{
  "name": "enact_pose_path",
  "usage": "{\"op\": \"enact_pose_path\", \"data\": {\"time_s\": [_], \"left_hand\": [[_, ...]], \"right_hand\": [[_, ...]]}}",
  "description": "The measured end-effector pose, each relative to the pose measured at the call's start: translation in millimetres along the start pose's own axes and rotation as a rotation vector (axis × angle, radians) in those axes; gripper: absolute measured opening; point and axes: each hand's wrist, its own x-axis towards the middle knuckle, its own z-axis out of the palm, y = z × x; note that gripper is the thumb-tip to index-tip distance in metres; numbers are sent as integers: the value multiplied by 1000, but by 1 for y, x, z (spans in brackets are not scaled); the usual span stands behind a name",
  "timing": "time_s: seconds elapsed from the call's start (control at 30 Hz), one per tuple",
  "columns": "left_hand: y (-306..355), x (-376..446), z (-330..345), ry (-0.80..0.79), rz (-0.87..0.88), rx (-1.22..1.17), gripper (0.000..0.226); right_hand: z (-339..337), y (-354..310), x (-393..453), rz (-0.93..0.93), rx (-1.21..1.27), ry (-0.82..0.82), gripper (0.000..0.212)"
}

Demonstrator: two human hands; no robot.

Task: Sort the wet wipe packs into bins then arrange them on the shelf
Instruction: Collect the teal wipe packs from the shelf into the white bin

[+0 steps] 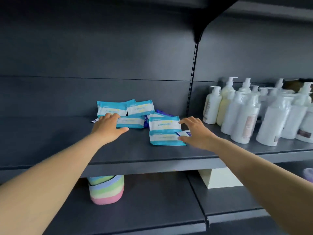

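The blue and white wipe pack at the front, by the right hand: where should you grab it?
Probably pinch the front wipe pack by its right edge, coming from the right hand side; it lies flat, and that edge is free.

I see bare shelf (50,133) left of the wet wipe packs (135,116) for my approach; on the right, crowded pump bottles (245,112) block sideways passage.
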Motion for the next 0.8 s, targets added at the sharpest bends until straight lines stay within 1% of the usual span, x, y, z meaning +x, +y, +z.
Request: {"op": "enact_pose_path", "data": {"time_s": [0.07, 0.13, 0.2, 0.27, 0.4, 0.53, 0.57, 0.63, 0.67, 0.73, 0.77, 0.8], "left_hand": [[1, 22, 15, -47, -26, 8, 64], [0, 44, 30, -144, -49, 12, 66], [-4, 65, 42, -235, -61, 16, 67], [-8, 84, 52, -283, -61, -3, 68], [-12, 106, 58, -281, -64, -110, 63], [-19, 120, 59, -272, -49, -166, 63], [-21, 122, 60, -274, -49, -185, 65], [-23, 127, 58, -305, -67, -197, 70], [-24, 129, 56, -336, -81, -185, 71], [-23, 132, 49, -423, -116, -141, 74], [-22, 132, 44, -467, -134, -116, 74], [-22, 132, 41, -503, -154, -99, 75]], "right_hand": [[7, 14, 29, 8, 72, 8, 60], [16, 25, 56, 8, 113, 0, 63], [24, 34, 80, 20, 161, -19, 67], [32, 41, 101, 27, 216, -60, 71], [40, 43, 127, 12, 387, -154, 77], [38, 46, 143, 17, 388, -225, 78], [37, 46, 146, 33, 382, -238, 78], [35, 46, 152, 67, 418, -254, 70], [34, 45, 153, 79, 449, -256, 64], [34, 46, 158, 89, 488, -246, 69], [33, 47, 161, 95, 504, -241, 68], [31, 47, 161, 93, 530, -235, 62]]}}
